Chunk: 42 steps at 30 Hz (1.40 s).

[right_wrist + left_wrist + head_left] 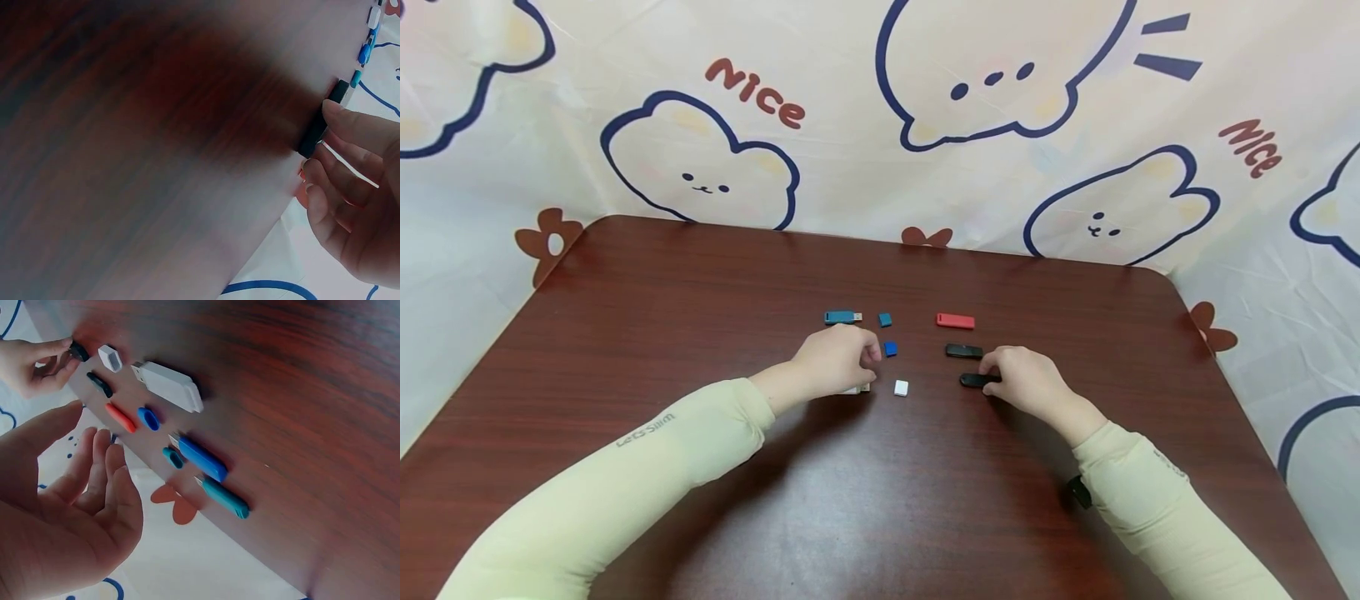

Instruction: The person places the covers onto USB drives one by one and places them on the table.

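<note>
Right hand (1026,382): thumb and fingers pinching a black stick (976,381), nearest of the right-hand column on the table (827,500). Left hand (838,360): fingers loosely bent, holding nothing, over the left-hand column.
Right-hand column, beyond the pinched piece: second black stick (963,351), then red stick (956,321).
Middle column, near to far: white cap (901,388), blue cap (891,349), teal cap (885,319).
Left-hand column, same order, connectors bared: white USB stick (170,385), blue USB stick (199,458), teal USB stick (840,317).
Behind: cartoon-printed cloth (850,167).
</note>
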Each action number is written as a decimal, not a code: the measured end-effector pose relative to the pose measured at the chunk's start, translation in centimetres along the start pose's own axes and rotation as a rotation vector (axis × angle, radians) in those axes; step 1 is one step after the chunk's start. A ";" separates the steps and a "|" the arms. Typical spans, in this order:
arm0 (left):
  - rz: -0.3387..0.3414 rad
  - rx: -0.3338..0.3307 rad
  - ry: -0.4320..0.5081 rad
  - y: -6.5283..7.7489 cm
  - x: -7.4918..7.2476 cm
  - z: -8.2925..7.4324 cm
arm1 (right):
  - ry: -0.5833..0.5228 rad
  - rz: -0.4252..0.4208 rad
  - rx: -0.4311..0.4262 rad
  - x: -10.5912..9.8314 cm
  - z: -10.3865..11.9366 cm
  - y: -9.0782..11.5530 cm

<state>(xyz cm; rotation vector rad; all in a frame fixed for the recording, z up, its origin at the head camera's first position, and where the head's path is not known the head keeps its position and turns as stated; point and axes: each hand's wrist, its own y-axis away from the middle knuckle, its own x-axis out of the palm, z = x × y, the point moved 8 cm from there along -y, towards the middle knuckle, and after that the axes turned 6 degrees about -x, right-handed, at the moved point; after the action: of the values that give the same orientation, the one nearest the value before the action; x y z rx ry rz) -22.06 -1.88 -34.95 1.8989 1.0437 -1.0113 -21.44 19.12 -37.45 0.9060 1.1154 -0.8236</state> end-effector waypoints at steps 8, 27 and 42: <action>0.046 -0.004 -0.096 0.7 0.3 1.3 | -0.008 -0.002 0.009 -0.2 -0.1 0.1; 0.114 -0.045 -0.166 0.4 1.9 2.2 | -0.005 -0.096 0.024 -1.5 0.9 -0.4; 0.128 -0.062 -0.112 0.6 1.8 2.7 | 0.027 -0.048 -0.015 -1.4 5.0 -2.2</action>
<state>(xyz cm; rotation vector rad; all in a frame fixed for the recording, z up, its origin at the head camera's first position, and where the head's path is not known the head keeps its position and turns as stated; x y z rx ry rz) -21.66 -3.86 -37.48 1.8137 0.8681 -0.9882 -21.87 13.77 -35.63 0.8831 1.1694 -0.8440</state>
